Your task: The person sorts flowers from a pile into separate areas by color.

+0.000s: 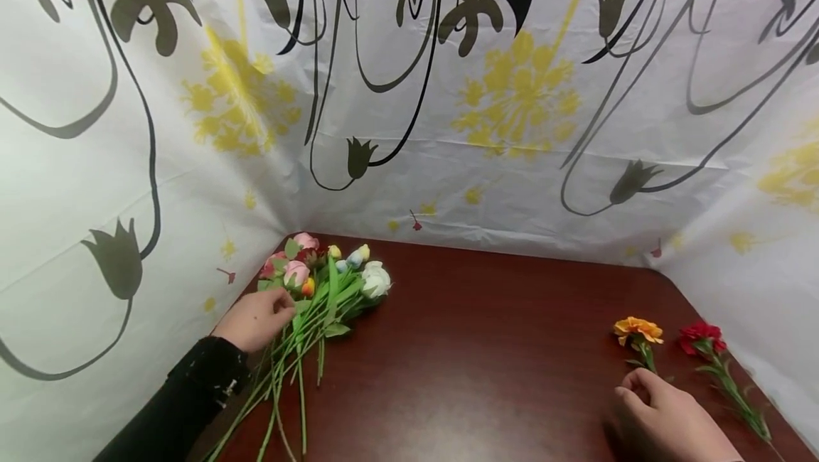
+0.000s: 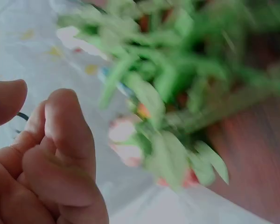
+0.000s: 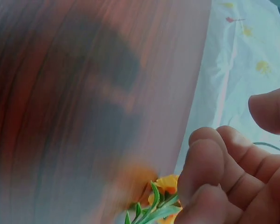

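My left hand (image 1: 257, 320) hovers over the near left side of a bunch of flowers (image 1: 333, 291), fingers loosely bent. Its thumb stands apart from the fingers in the left wrist view, with nothing between them; leaves (image 2: 170, 158) blur beside it. Pink roses (image 1: 296, 274), a white flower (image 1: 375, 280) and small buds make up the bunch, its long green stems trailing toward me. At the right, my right hand (image 1: 675, 416) is just nearer than an orange carnation (image 1: 638, 330), loosely curled and holding nothing. A red carnation (image 1: 702, 338) lies farther right.
A dark reddish-brown wooden table (image 1: 473, 334) carries the flowers. White cloth (image 1: 397, 106) printed with grey, black and yellow flowers hangs around its back and both sides.
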Demonstrator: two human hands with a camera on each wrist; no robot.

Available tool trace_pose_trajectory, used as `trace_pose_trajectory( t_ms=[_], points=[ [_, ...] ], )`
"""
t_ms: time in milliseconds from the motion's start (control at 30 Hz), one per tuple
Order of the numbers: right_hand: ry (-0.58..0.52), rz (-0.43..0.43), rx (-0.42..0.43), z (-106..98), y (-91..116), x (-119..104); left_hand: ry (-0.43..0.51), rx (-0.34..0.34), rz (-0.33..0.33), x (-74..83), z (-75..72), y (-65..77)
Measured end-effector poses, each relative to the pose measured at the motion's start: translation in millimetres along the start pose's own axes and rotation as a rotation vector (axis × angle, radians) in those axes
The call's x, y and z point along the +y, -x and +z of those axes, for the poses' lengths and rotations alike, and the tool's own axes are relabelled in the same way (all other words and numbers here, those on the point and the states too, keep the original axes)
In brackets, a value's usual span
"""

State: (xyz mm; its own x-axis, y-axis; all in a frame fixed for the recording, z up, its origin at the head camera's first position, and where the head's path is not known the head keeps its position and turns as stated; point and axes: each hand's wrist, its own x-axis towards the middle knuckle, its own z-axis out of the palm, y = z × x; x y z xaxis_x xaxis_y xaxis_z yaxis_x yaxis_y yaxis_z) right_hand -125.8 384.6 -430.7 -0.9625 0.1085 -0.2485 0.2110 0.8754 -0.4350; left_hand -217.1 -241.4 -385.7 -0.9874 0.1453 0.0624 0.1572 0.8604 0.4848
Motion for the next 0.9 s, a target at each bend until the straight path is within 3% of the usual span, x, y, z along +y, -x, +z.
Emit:
trace_pose_trajectory(
  t_ms=[167,367,533,733,900],
  points=[
    [-0.006,-0.003,-0.014,-0.4,-1.4,-2.9,-0.051,-0.021,-0.021,-20.8,-4.8,-10.2],
    [-0.035,-0.001,-0.045,4.8,-4.4,-5.8,-0.101,-0.064,-0.086,-38.8,6.8,-14.9],
    [-0.031,-0.011,-0.052,7.5,-2.7,-7.1,-0.13,-0.102,-0.12,-43.4,14.9,-15.9],
    [-0.014,-0.02,-0.052,8.5,-0.9,-8.3,-0.088,-0.143,-0.153,-48.5,17.6,-18.0],
    [-0.015,-0.014,-0.059,9.9,-0.5,-8.3,-0.124,-0.128,-0.14,-50.8,15.4,-18.4]
  ],
)
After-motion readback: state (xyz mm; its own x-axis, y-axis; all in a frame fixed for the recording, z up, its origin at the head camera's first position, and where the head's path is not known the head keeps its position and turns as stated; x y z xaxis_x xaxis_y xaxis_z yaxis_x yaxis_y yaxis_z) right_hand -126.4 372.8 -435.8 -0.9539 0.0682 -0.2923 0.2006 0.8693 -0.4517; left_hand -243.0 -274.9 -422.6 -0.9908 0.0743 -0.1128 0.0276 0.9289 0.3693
